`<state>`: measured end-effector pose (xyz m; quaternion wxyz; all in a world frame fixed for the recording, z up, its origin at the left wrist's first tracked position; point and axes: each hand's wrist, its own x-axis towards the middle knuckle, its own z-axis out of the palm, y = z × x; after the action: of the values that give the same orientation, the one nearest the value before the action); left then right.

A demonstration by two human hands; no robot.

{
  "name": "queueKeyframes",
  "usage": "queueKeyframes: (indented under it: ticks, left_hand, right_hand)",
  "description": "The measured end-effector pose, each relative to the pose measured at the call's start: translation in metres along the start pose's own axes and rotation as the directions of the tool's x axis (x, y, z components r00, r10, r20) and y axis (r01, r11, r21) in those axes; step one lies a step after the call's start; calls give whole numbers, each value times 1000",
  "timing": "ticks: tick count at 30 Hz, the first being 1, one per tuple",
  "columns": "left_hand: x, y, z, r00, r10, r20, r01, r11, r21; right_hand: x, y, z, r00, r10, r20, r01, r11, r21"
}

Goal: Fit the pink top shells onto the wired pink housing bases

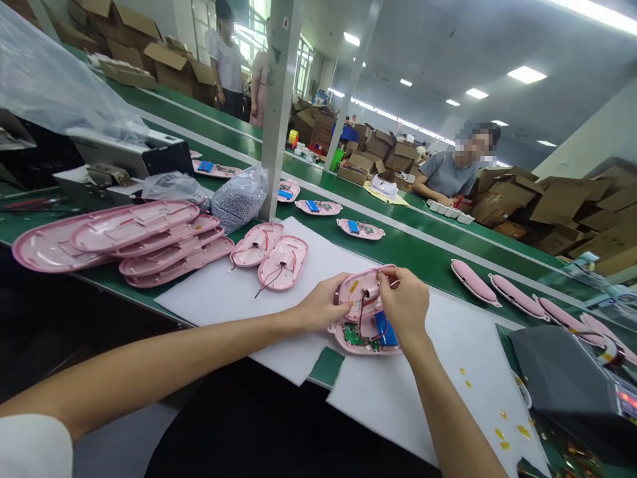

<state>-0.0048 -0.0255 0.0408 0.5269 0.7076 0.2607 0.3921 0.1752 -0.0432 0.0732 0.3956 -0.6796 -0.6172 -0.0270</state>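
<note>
My left hand (pixel 318 307) grips the upper pink shell (pixel 359 292) tilted open, so the wires stay reachable. My right hand (pixel 405 307) has its fingers (pixel 387 273) pinched shut on the shell's top edge. The lower half (pixel 359 337) lies flat on the white surface (pixel 448 372), circuit board up. Spare shells (pixel 271 255) wait at ten o'clock.
</note>
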Motion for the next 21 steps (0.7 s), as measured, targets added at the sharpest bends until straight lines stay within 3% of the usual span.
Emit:
queueKeyframes:
  ticks: [5,11,18,21]
  left_hand:
    - [2,-2,-1,1000,-6,-13,6,1000,-29]
    - [7,-5,3,1000,-6,-21,5,999,-38]
    - [9,-6,3,1000,-13,-19,12,999,-45]
    - [7,-3,1,999,-1,-37,0,999,-36]
  right_hand:
    - [3,-1,3,999,35,22,-38,988,152]
    - [-1,11,-14,992,79,101,-100,969,224]
    - [-5,13,-22,990,137,-14,-128,951,280]
    - [-17,22,-35,984,171,-42,-152,945,290]
